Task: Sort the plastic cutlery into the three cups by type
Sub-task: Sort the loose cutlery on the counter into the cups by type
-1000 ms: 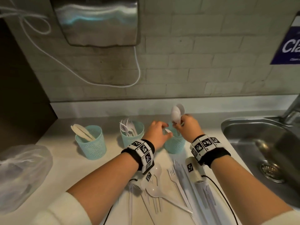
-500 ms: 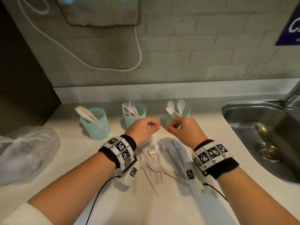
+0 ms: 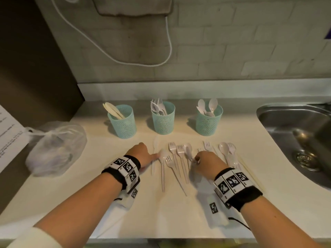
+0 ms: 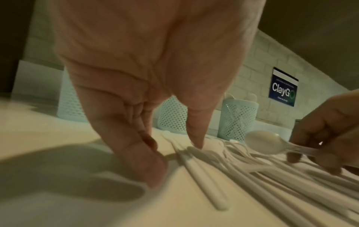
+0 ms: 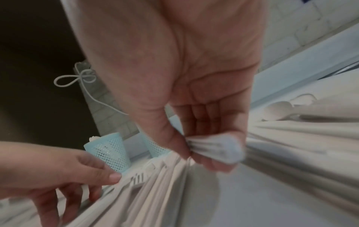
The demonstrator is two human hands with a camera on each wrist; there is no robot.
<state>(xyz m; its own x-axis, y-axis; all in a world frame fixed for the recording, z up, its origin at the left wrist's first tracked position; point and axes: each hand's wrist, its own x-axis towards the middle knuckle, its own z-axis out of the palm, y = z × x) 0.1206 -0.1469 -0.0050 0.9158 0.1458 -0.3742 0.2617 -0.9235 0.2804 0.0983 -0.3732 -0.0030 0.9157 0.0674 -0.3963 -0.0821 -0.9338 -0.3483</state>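
Now, loose cutlery (image 3: pixel 176 159): spread flat and side by side on the desk (image 3: pixel 179 212) in front of the cups — forks, spoons and a knife mixed, so each type can be picked out at a glance.
Held spoon (image 4: pixel 260 142): lifted off the pile, bowl leading, handle pinched near its middle — probably bound for the spoon cup.
Right hand (image 3: pixel 207 162): thumb and fingertips closed on that spoon's handle; other fingers curled beneath.
Left hand (image 3: pixel 143 154): holding nothing, fingers extended, one fingertip down on a spoon (image 3: pixel 163 154) at the pile's left edge — likely steadying or choosing the next piece.
Spoon cup (image 3: pixel 208 119): right of the row, bowls up.
Fork cup (image 3: pixel 163 118): middle, tines up.
Knife cup (image 3: pixel 122 121): left, blades leaning out.
Plastic bag (image 3: pixel 55 147): far left, well apart.
Sink (image 3: pixel 295 111): right of the desk.
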